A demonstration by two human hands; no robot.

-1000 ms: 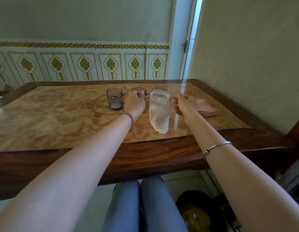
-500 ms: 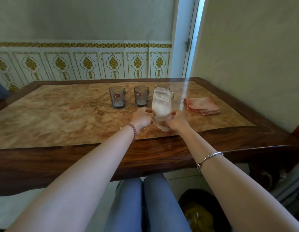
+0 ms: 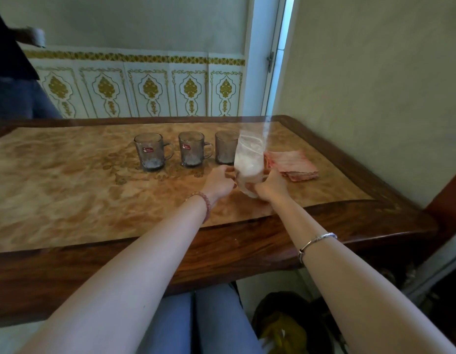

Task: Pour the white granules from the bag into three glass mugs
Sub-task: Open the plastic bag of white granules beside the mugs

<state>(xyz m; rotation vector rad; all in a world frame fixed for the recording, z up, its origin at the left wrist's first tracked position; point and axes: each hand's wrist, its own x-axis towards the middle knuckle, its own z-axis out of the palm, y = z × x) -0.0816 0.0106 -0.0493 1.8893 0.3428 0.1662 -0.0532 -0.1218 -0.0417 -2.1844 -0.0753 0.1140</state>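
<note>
A clear plastic bag (image 3: pixel 248 159) of white granules stands upright on the table, in front of the right end of the mug row. My left hand (image 3: pixel 220 183) holds its lower left side and my right hand (image 3: pixel 269 185) grips its lower right side. Three smoky glass mugs stand in a row behind: the left mug (image 3: pixel 149 152), the middle mug (image 3: pixel 192 148) and the right mug (image 3: pixel 224 147), which the bag partly covers. The left and middle mugs show a little white at the bottom.
A folded pink cloth (image 3: pixel 292 164) lies right of the bag. The marble-patterned table (image 3: pixel 68 190) has a dark wooden rim. Another person (image 3: pixel 9 72) stands at the far left. A wall runs close along the table's right side.
My hands have left the mugs and come down onto the bag's base. The view has swung so that the third mug and a person at the left show.
</note>
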